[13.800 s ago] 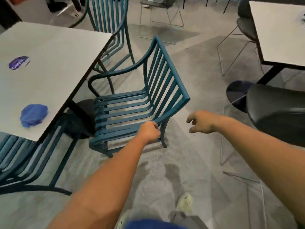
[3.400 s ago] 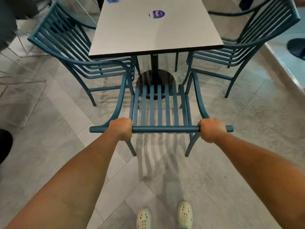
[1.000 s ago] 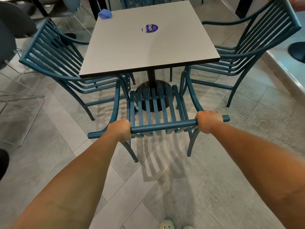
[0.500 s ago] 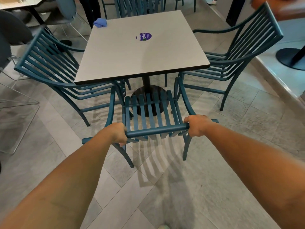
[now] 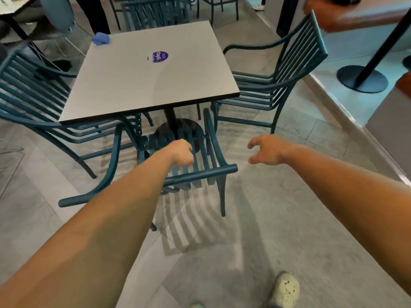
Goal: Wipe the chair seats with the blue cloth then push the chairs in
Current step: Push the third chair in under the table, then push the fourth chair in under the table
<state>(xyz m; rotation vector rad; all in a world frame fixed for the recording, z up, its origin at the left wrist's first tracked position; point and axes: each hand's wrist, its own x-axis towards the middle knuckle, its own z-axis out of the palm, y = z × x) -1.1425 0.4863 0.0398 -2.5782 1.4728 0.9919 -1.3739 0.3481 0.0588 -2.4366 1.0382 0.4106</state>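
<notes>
We stand behind the near teal chair [image 5: 201, 173], its seat partly tucked under the square grey table [image 5: 124, 90]. Two more slatted chairs flank the table, the left chair [image 5: 29, 96] and the right chair [image 5: 287, 72], and a fourth chair [image 5: 155, 13] sits at the far side. Our left hand [image 5: 181, 153] hovers over the near chair's back with fingers curled into a fist; whether it touches the top rail we cannot tell. Our right hand [image 5: 265, 150] hangs free to the right of the chair, fingers loosely spread, holding nothing. The blue cloth [image 5: 101, 38] lies bunched on the table's far left corner. Our left forearm hides much of the top rail. A round purple sticker [image 5: 159, 56] on the tabletop carries white lettering too blurred to read. A pale perforated shoe [image 5: 284, 290] shows below.
</notes>
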